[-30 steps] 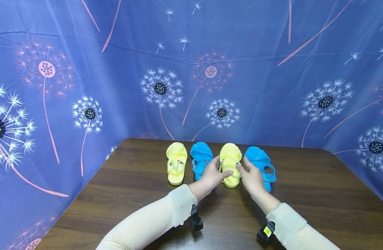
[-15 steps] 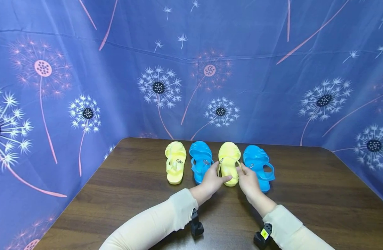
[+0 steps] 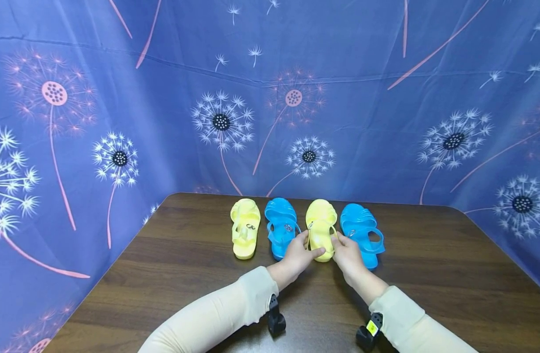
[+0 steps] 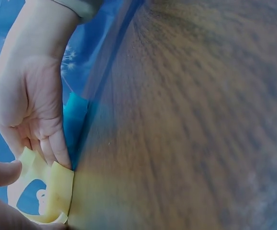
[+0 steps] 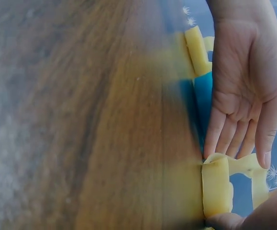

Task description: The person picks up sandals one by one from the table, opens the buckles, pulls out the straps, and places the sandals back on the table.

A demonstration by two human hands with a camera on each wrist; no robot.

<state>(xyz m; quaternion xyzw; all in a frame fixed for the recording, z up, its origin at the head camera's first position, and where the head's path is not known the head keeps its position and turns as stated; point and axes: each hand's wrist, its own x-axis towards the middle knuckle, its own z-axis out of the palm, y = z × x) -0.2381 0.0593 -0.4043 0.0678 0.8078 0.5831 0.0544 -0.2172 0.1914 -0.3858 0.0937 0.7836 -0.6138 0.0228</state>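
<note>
In the head view, two yellow and two blue sandals stand in an alternating row, toes pointing away. My left hand point(image 3: 298, 253) and right hand point(image 3: 348, 255) hold the second yellow sandal point(image 3: 321, 238) from both sides near its heel. In the right wrist view, the left fingers point(image 5: 234, 134) reach its sole edge and the thumb meets its strap. Close by on the left lies a blue sandal point(image 3: 281, 220), and beyond it the first yellow sandal point(image 3: 245, 230). Another blue sandal point(image 3: 357, 223) is just right of my right hand, partly hidden by it.
The sandals rest near the back edge of a brown wooden table point(image 3: 173, 274). Behind and beside it hangs a blue cloth point(image 3: 164, 122) printed with dandelions. A black wrist camera point(image 3: 276, 318) sits under each sleeve cuff.
My right hand has drawn inward from the right-hand blue sandal and closed against the yellow sandal's side. The left fingers have lowered slightly. The view has shifted a little; the sandals stay in their row.
</note>
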